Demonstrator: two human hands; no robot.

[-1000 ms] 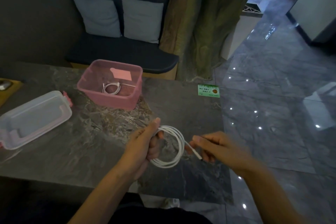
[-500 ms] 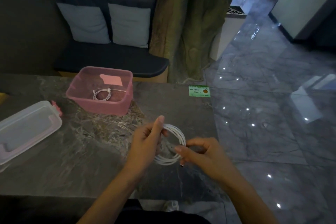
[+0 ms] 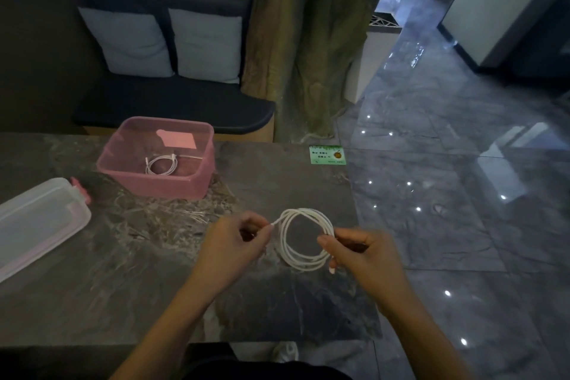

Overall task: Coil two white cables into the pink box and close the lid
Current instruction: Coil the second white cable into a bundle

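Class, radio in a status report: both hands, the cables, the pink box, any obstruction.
Left hand pinching one cable end; right hand gripping the coiled white cable. First cable already in open pink box. Lid off, left on the table. Path to box clear.

Two bare forearms are seen reaching over the near edge of the grey marble table [image 3: 92, 287], with no sleeves, watch, rings or bands visible on them. The left hand [image 3: 234, 244] and the right hand [image 3: 364, 256] are uncovered, with no gloves worn. Below the table edge, dark clothing is glimpsed at the lap, and part of a pale shoe [image 3: 287, 352] is seen beside it.
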